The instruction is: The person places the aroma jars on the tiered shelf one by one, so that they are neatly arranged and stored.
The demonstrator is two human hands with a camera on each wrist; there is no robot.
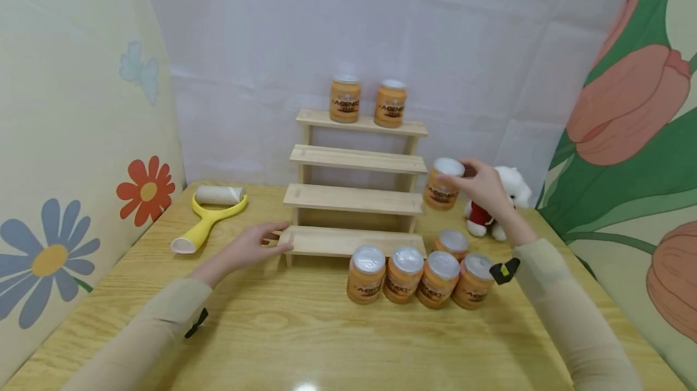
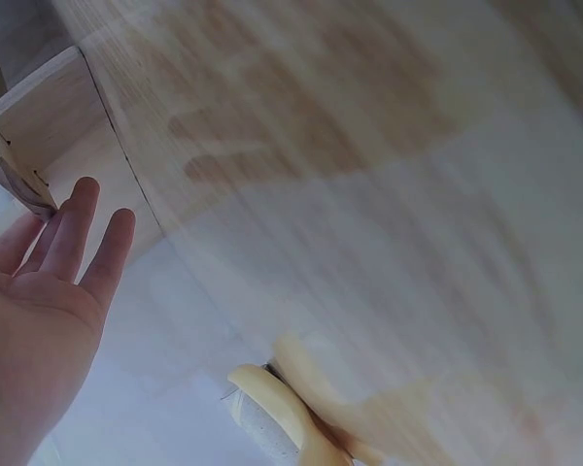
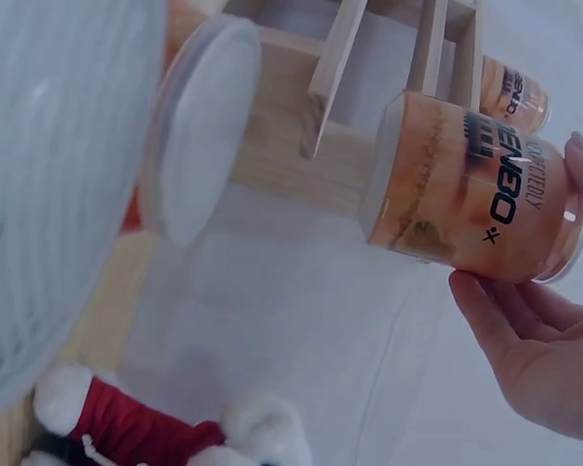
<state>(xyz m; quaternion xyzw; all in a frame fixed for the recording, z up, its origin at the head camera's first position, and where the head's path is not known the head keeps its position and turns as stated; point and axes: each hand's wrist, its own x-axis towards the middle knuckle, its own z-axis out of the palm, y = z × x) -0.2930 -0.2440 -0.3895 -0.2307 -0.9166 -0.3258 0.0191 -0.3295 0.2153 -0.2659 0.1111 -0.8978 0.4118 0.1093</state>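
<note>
My right hand (image 1: 484,188) grips an orange can (image 1: 441,185) with a silvery lid near its top. The can is in the air just right of the stepped wooden shelf (image 1: 354,197); the right wrist view shows its printed label (image 3: 496,194). My left hand (image 1: 253,249) holds the left end of the lowest step between thumb and fingers; in the left wrist view the fingers (image 2: 73,233) reach the wood's corner. Two more cans, a left one (image 1: 345,100) and a right one (image 1: 390,105), stand upright on the top step.
Several orange cans (image 1: 403,276) stand grouped in front of the shelf's right end. A white plush toy (image 1: 509,188) in red sits behind my right wrist. A yellow-handled roller (image 1: 209,215) lies at the left on the wooden table (image 1: 283,330). Printed panels border both sides.
</note>
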